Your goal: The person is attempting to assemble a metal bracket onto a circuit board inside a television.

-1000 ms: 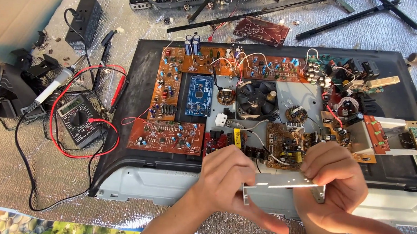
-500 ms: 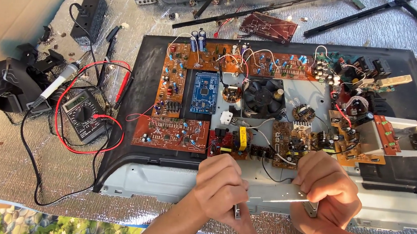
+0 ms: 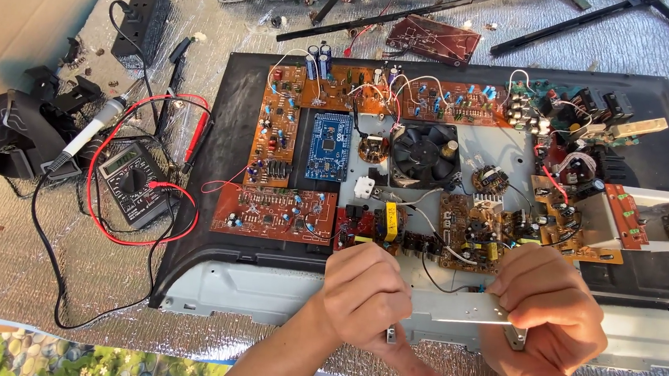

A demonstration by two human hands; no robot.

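Gripping one metal bracket (image 3: 463, 307) by its ends, the left hand (image 3: 366, 296) and right hand (image 3: 549, 313) are both curled tight on it, just over the panel's (image 3: 637, 343) near edge. One fan (image 3: 425, 155), one multimeter (image 3: 129, 181), one blue board (image 3: 329, 146) lie beyond.

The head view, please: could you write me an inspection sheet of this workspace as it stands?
Surface: crinkled silver foil mat under a black flat panel.
Job's things: a thin grey metal bracket, held level at the panel's near edge.
Clutter: orange circuit boards, a blue board, a black fan, a multimeter, a soldering iron, black bars.
Grippers: left hand and right hand each pinch one end of the bracket.
Cables: red lead and black lead loop round the multimeter.
Surroundings: tan board on the left; patterned cloth at the near edge.
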